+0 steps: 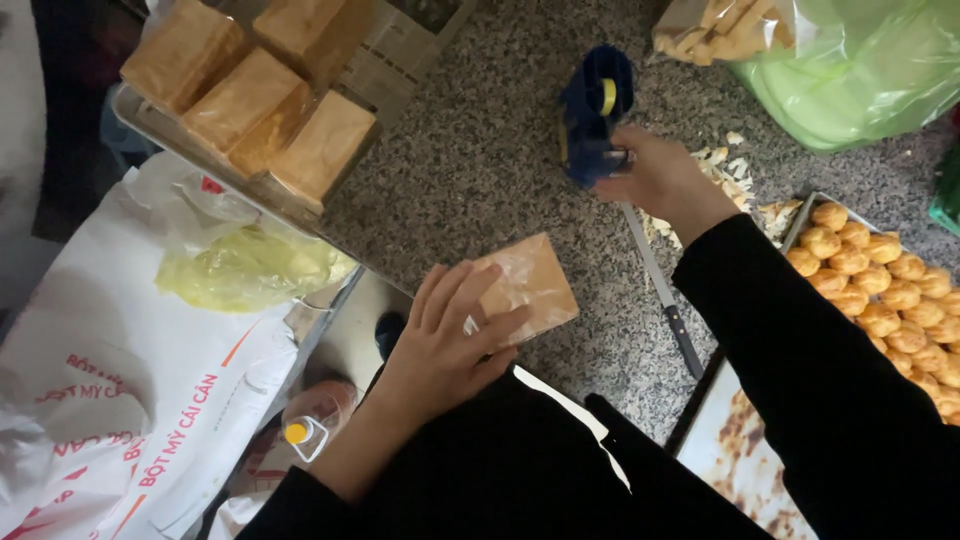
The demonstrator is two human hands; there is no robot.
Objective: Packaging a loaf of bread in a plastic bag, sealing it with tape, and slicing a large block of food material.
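My left hand (445, 340) presses down on a brown loaf wrapped in a clear plastic bag (535, 285) lying on the speckled granite counter (480, 150). My right hand (660, 180) is raised above the counter and grips a dark blue tape dispenser with a yellow roll (592, 110). A long knife with a dark handle (662, 295) lies on the counter below my right hand. Both arms wear black sleeves.
A metal tray (150, 130) of several brown loaves stands at the upper left. A tray of small golden buns (880, 290) sits at right. Bread scraps (730, 165), a green plastic bag (860, 70) and white sacks (120, 380) lie around.
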